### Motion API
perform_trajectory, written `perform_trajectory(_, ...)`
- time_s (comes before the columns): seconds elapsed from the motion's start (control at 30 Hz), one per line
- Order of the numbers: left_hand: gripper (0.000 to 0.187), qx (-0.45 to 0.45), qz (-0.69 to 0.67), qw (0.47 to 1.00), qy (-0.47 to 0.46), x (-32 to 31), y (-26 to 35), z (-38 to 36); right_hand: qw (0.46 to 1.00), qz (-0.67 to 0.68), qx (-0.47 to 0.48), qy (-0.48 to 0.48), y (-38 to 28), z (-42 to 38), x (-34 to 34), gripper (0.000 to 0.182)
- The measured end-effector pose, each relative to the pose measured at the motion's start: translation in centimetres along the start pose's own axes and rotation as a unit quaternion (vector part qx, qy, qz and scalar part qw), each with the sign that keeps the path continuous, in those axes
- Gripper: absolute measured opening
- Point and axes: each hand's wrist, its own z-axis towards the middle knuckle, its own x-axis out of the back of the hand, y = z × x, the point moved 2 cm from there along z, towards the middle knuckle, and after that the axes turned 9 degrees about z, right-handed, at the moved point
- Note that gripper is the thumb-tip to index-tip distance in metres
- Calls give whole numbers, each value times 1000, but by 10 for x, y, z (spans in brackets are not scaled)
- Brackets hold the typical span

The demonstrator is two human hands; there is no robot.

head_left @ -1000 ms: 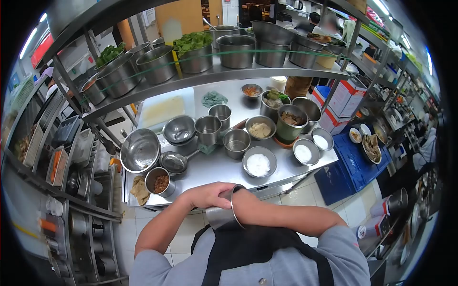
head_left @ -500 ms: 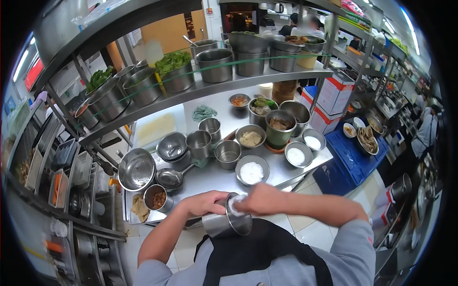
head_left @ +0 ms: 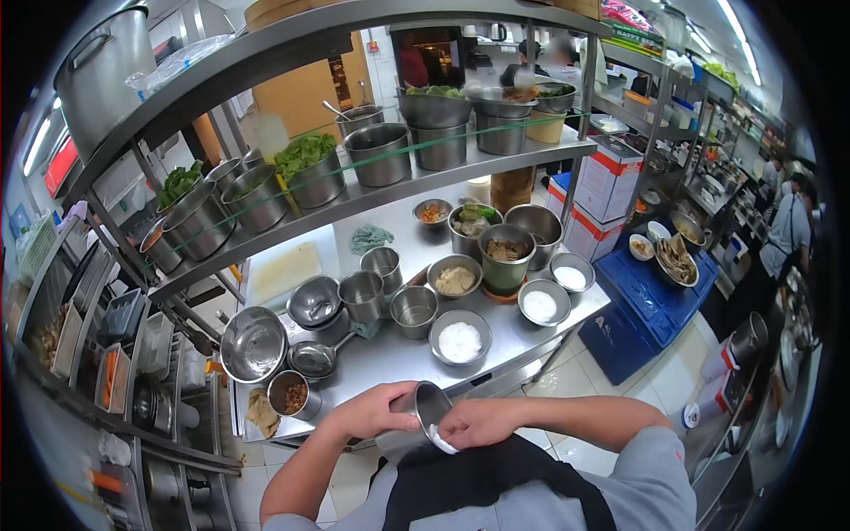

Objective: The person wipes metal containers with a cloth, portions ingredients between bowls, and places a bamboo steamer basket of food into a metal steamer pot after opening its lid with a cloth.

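My left hand (head_left: 374, 411) grips a deep stainless steel pot (head_left: 432, 404) by its wall and rim, at the left. The pot is tilted and held close to the black apron, in front of the table edge. In my right hand (head_left: 479, 420), the closed fingers pinch a white cloth or paper towel (head_left: 441, 441) against the pot's near rim. Just beyond, on the steel table, stands a bowl of white granules or powder (head_left: 460, 338). Beside it is an open steel pot (head_left: 413, 310). A small pot of brown chopped food (head_left: 292, 395) stands near my left forearm.
An overhead steel shelf (head_left: 372, 190) carries several pots and leafy greens. A cutting board (head_left: 288, 265) and green cloth (head_left: 370, 238) lie at the back left. A ladle (head_left: 317, 357) rests left. A blue cooler (head_left: 642, 301) stands at right; other people work beyond.
My right hand has moved with the white cloth from the pot's far rim down to its near rim. My left hand still holds the pot. The camera view has shifted slightly.
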Motion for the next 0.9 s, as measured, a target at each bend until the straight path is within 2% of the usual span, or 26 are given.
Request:
perform_trajectory(0.07, 61, -17, -46, 999, -6, -4, -3, 2, 990, 138, 26, -30, 3, 2, -7, 12)
perform_trajectory(0.1, 63, -36, -93, 995, -7, -4, -1, 3, 990, 137, 29, -26, 3, 3, -10, 12)
perform_trajectory(0.13, 63, -38, -89, 995, -9, -3, 0, 4, 950, 310, 3, -17, 2, 4, -14, 10)
perform_trajectory(0.17, 64, -37, -88, 995, -9, -3, 0, 4, 880, 475, -23, -8, 0, 5, -17, 9)
perform_trajectory(0.2, 66, -34, -87, 996, -9, -3, 0, 3, 885, 462, -1, 55, -7, 7, -19, 10)
perform_trajectory(0.23, 66, -34, -88, 996, -10, -5, 0, 3, 885, 463, -1, 56, -10, 13, -22, 10)
perform_trajectory(0.3, 77, 5, -116, 993, -16, -7, 1, 4, 867, 441, 79, 218, -13, 19, -15, 12)
perform_trajectory(0.33, 75, -21, -68, 997, -6, -6, -1, 6, 888, 360, 124, 259, -12, 18, -11, 14)
perform_trajectory(0.37, 75, -22, -66, 998, -6, -5, 0, 5, 888, 358, 125, 260, -7, 23, -10, 14)
perform_trajectory(0.43, 76, 42, 79, 995, -36, -2, 9, 6, 895, 92, 201, 388, -9, 27, -3, 14)
perform_trajectory(0.47, 79, -8, 98, 995, -1, -2, 9, 7, 895, 43, 180, 407, -9, 23, 2, 13)
perform_trajectory(0.5, 81, 33, 128, 991, -28, 0, 6, 4, 904, -3, 91, 417, -9, 18, 9, 13)
perform_trajectory(0.57, 81, -11, 94, 995, 22, -1, 21, -3, 892, -43, 76, 443, 7, 15, 5, 16)
perform_trajectory(0.6, 78, -14, 96, 995, 26, -1, 11, -2, 891, -45, 75, 446, 0, 13, 3, 16)
perform_trajectory(0.63, 78, -15, 93, 995, 23, -1, 8, 0, 891, 27, 123, 437, -12, 10, -4, 17)
perform_trajectory(0.67, 77, -11, 36, 999, 3, -1, 6, 1, 883, 101, 172, 425, -20, 9, -10, 18)
perform_trajectory(0.7, 75, -6, -20, 1000, -16, 0, 2, 3, 882, 102, 170, 427, -23, 8, -13, 18)
perform_trajectory(0.73, 72, -2, -90, 995, -32, -1, -11, 7, 891, 211, 139, 377, -22, 11, -17, 17)
perform_trajectory(0.77, 72, -2, -88, 995, -35, -1, -22, 6, 886, 316, 108, 321, -22, 15, -20, 16)
perform_trajectory(0.8, 70, -6, -112, 993, -37, 0, -12, 4, 837, 471, 82, 267, -17, 20, -24, 13)
perform_trajectory(0.83, 69, -12, -137, 990, -37, 2, -7, 4, 838, 468, 83, 267, -14, 17, -27, 13)
perform_trajectory(0.87, 69, -29, -126, 991, -21, 3, -9, 4, 859, 479, 29, 179, -10, 13, -34, 13)
perform_trajectory(0.9, 71, -45, -55, 997, -4, 6, 10, 1, 873, 478, -26, 91, -11, 10, -32, 14)
